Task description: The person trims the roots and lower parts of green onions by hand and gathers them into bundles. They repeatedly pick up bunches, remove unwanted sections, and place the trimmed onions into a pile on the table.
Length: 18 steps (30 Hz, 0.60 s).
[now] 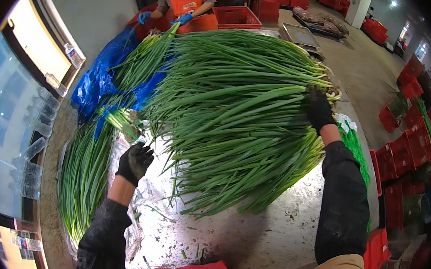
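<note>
A large heap of long green onions (233, 109) lies across the metal worktable (288, 227), white root ends to the right and green tips to the left. My right hand (319, 107), in a dark glove, rests at the stalks near the root end; whether its fingers grip any is hidden. My left hand (135, 162), in a dark glove with the fingers apart, is over the table left of the green tips and holds nothing. Just above it lies a tied bundle of green onions (123, 123). More green onions (82, 184) lie along the table's left side.
Across the table a person (189, 3) in an orange apron and blue gloves handles green onions beside a blue plastic bag (104, 73). Green netting or ties (357, 152) lie at the right edge. Red crates (404, 149) stand right; plastic bottles (38, 117) line the window.
</note>
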### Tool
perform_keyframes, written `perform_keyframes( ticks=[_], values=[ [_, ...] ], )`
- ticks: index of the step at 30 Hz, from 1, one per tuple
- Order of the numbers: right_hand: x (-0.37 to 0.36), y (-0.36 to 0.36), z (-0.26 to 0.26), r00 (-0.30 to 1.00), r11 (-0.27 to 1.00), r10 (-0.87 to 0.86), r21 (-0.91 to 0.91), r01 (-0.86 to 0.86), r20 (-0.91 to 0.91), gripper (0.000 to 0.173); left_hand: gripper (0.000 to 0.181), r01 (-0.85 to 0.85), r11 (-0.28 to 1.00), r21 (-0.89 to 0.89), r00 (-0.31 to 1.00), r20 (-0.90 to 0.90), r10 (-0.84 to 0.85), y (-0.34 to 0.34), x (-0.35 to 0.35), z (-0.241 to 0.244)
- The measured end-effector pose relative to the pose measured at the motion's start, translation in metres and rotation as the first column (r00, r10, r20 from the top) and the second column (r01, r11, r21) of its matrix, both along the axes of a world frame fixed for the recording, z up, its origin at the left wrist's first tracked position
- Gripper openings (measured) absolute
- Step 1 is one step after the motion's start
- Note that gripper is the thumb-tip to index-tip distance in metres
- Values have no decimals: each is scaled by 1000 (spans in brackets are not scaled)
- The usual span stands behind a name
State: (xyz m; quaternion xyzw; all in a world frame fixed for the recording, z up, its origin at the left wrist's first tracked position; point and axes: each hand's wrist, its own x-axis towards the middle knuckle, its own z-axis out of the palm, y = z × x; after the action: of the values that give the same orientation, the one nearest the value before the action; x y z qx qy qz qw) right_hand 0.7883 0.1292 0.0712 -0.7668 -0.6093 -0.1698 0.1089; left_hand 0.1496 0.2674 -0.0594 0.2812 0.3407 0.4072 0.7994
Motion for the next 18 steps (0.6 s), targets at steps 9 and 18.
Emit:
perform_keyframes(
  ticks=[9, 18],
  values=[
    [-36, -45, 7, 980, 883, 200, 437, -173, -16, 57, 27, -386, 922, -39, 854, -394, 341, -192, -98, 63],
    [-263, -120, -19, 741, 826, 541, 420, -377, -399, 24, 20, -470, 857, 213, 628, -601, 494, -289, -166, 38]
  ],
)
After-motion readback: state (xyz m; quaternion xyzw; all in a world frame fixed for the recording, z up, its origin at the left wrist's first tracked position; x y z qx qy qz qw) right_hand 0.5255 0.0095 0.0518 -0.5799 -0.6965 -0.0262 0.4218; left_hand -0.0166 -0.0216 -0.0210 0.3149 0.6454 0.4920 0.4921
